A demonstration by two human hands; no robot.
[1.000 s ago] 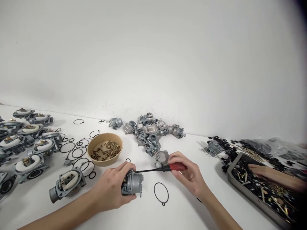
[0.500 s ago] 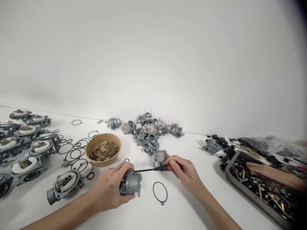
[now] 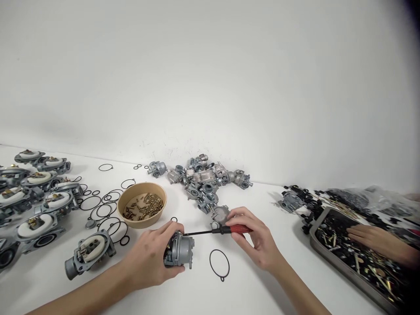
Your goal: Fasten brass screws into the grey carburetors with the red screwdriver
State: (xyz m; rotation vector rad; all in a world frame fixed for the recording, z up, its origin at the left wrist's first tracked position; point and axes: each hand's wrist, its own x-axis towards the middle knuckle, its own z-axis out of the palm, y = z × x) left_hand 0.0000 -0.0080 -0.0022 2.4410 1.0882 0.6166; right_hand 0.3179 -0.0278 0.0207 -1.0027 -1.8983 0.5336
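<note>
Gripped in my left hand (image 3: 152, 258) is a grey metal carburetor (image 3: 183, 250), lying on its side with its bowl facing right. My right hand (image 3: 254, 238) has its fingers around the red handle of a screwdriver (image 3: 226, 229). The black shaft runs level to the left, and its tip meets the upper edge of the carburetor; the exact seat of the tip is too small to make out. A black rubber gasket ring (image 3: 219, 265) lies on the table below the screwdriver. Just behind the handle sits another carburetor (image 3: 220, 213).
A tan bowl (image 3: 141, 225) holds many small brass screws. Opened carburetors (image 3: 36, 227) fill the left, beside scattered black O-rings (image 3: 90, 203). A carburetor pile (image 3: 203, 177) stands near the wall. At right, another person's hand (image 3: 377, 239) reaches into a metal tray (image 3: 348, 272) of small parts.
My right hand's fingers have loosened and shifted along the screwdriver handle; the tip stays at the carburetor. My left hand has barely moved. The other person's hand has drawn back slightly to the right.
</note>
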